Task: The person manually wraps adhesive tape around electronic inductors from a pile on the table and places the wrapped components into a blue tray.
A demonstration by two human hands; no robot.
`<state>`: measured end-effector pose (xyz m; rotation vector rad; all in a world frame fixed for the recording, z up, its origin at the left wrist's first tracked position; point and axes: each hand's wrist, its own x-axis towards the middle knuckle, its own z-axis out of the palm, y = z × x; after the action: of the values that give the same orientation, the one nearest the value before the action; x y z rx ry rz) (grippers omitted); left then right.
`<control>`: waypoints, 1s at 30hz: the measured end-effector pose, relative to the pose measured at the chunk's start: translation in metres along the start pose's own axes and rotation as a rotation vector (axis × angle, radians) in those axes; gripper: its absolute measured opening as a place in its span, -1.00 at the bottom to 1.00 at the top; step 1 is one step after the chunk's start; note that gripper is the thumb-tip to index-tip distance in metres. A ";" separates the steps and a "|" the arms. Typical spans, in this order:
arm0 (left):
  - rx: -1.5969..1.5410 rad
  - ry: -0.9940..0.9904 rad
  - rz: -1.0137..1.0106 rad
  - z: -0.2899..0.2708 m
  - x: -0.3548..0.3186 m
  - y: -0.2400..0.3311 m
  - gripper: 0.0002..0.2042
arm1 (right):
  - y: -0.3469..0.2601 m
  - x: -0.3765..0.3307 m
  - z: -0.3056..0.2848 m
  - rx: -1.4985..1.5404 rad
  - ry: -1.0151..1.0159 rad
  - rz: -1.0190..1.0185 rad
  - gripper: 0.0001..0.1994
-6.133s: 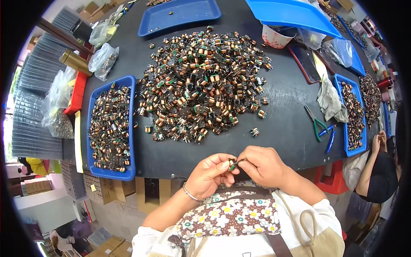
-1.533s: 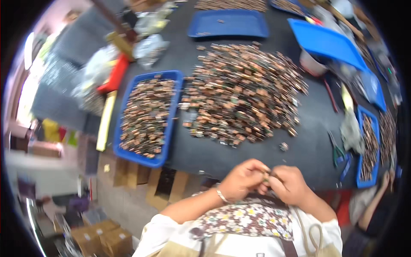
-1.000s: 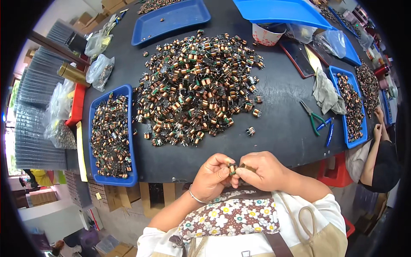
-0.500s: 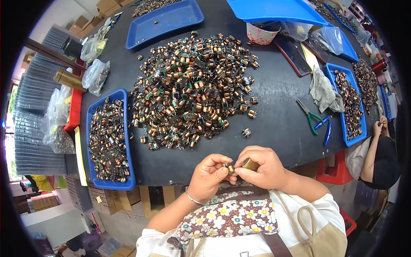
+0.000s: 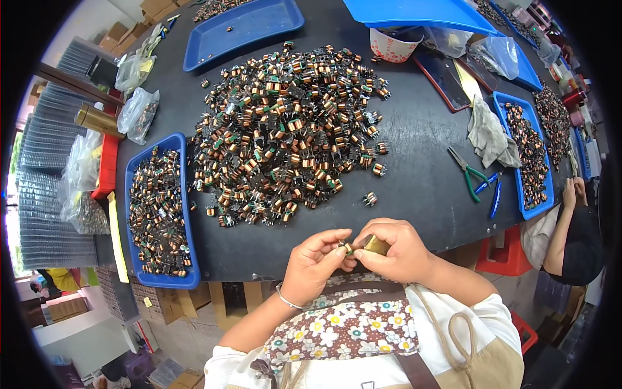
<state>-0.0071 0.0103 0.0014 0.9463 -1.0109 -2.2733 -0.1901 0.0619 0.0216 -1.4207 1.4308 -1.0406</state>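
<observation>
In front of my apron, both hands meet at the table's near edge. My left hand (image 5: 315, 264) pinches a small copper-wound coil (image 5: 348, 249) between thumb and fingertips. My right hand (image 5: 395, 249) grips a short brass-coloured tool (image 5: 377, 245); its dark end points toward the coil, and its exact kind is unclear. Whether the tool touches the coil is hard to make out. Beyond my hands lies a large heap of similar coils (image 5: 285, 136), copper with black bases and metal pins. One loose coil (image 5: 370, 199) sits between the heap and my right hand.
A blue tray of coils (image 5: 186, 220) stands at left, another blue tray (image 5: 550, 194) at right. Green-handled pliers (image 5: 468, 174), blue pens (image 5: 495, 200) and a grey cloth (image 5: 487, 133) lie right of the heap. A co-worker's hand (image 5: 570, 192) shows at far right.
The coil has turned slightly in my left fingers, and the tool in my right hand has tilted a little. The whole view has shifted slightly; both grips stay the same.
</observation>
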 end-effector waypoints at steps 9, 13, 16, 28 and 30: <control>0.233 0.008 -0.009 0.000 0.001 0.003 -0.77 | -0.004 0.003 -0.005 -0.215 -0.045 -0.115 -0.93; 0.387 0.014 0.068 0.000 0.000 0.000 -0.78 | -0.002 0.005 -0.003 -0.307 -0.056 -0.193 -0.92; 0.563 0.022 0.151 -0.001 0.001 0.000 -0.79 | 0.002 0.004 0.003 -0.452 -0.037 -0.229 -0.95; 0.197 0.049 -0.140 -0.005 0.013 0.009 -0.78 | 0.025 0.023 -0.025 -0.536 0.113 -0.093 -0.81; 0.179 0.049 -0.139 -0.005 0.014 0.010 -0.78 | 0.028 0.028 -0.025 -0.592 0.114 -0.103 -0.76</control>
<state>-0.0111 -0.0074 0.0010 1.1747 -1.1757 -2.2871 -0.2226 0.0336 0.0020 -1.8884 1.8644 -0.7979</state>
